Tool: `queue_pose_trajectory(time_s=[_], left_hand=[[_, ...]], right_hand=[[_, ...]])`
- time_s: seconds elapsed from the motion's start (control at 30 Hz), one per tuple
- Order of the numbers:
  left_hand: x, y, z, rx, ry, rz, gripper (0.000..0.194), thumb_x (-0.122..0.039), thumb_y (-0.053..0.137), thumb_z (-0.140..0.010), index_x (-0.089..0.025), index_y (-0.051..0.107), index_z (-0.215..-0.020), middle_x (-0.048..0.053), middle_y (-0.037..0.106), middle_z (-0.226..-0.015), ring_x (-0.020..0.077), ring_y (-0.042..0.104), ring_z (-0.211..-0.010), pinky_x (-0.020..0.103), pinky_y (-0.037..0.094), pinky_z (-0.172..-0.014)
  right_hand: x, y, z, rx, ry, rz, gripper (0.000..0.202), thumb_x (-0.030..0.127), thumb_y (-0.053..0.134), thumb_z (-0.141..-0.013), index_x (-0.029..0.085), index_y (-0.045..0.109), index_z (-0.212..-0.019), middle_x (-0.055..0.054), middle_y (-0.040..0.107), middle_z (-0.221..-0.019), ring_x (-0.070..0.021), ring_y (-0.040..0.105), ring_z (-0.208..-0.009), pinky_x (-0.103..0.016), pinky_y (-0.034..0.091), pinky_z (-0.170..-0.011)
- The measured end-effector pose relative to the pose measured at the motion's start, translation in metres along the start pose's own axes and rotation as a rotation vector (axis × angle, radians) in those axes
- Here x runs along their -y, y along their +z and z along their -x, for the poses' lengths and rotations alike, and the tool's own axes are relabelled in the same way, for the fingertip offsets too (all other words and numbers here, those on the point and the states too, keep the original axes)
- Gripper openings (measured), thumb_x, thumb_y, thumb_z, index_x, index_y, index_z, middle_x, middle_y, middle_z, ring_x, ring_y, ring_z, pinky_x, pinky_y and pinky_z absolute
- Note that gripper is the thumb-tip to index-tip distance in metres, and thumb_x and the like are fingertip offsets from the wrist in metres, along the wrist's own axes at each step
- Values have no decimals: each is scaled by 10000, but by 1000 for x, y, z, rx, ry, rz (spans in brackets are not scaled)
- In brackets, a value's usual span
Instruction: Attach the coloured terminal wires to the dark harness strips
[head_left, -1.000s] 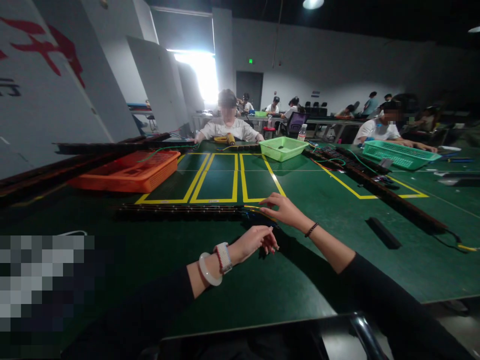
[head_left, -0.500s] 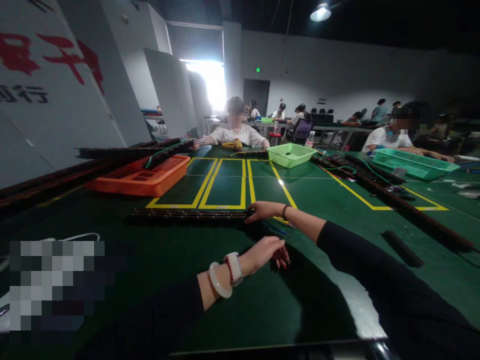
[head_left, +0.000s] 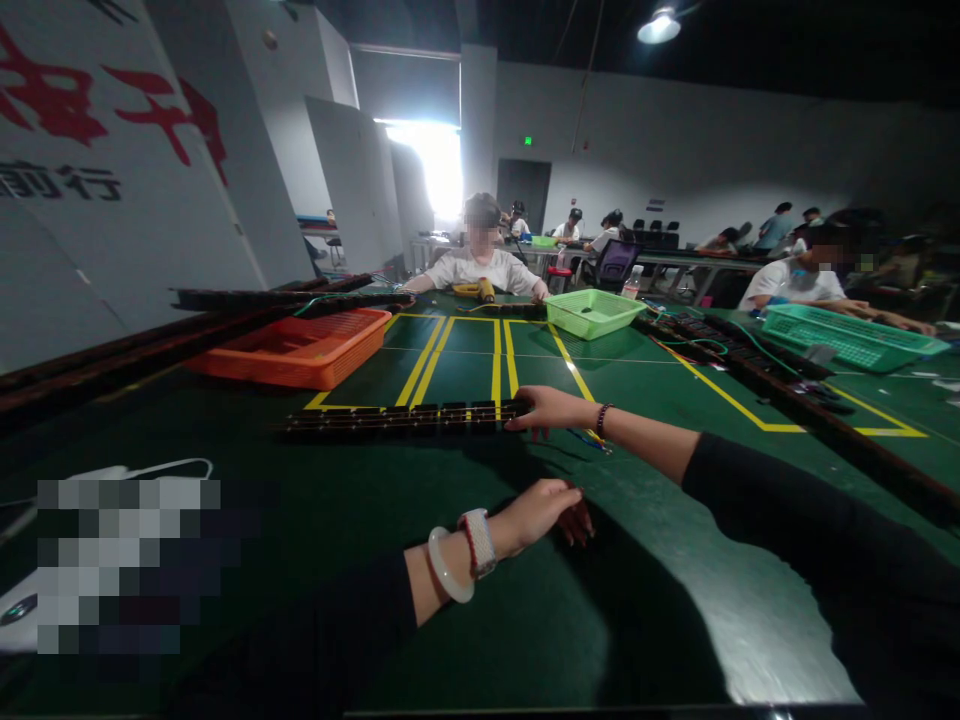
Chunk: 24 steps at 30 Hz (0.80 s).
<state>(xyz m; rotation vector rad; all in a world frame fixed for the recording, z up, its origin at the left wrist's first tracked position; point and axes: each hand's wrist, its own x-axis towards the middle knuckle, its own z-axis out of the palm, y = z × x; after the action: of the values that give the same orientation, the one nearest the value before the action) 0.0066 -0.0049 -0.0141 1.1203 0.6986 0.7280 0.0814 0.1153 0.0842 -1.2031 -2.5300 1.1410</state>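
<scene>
The right hand [head_left: 559,408] grips the right-hand end of a long dark strip [head_left: 405,421], which lies crosswise near the yellow lines [head_left: 431,362] on the green desk [head_left: 330,485]. Coloured wires [head_left: 591,440] show just beside that hand. The left hand [head_left: 536,515] is nearer the body, fingers loosely bent downward — whether it holds anything, I cannot tell.

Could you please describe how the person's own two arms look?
The left sleeve and right sleeve are black, ending at the forearm. The left wrist carries a smooth whitish bangle and a pale, textured band edged with red; the right wrist, a dark bracelet, apparently beaded.
</scene>
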Motion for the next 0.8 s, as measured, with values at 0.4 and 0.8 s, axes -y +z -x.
queue_pose_trajectory(time_s=[0.4,0.8], left_hand=[[-4,0,3,26,16,-11,419,-520,519,-787,-107,551,-722,62,629,-688,126,590,-582,256,422,-580],[-9,1,7,31,-6,2,347,-412,466,-854,-99,557,-735,71,632,-722,128,600,-613,263,432,-607]], right_hand=[[-21,-140,62,-596,-42,381,532,408,800,-599,184,589,-1032,-8,639,-917,-54,436,-479,-225,416,-498],[-69,-231,81,-1097,253,553,356,327,809,-613,232,540,-825,-42,623,-896,-190,513,-877,-290,372,-858]])
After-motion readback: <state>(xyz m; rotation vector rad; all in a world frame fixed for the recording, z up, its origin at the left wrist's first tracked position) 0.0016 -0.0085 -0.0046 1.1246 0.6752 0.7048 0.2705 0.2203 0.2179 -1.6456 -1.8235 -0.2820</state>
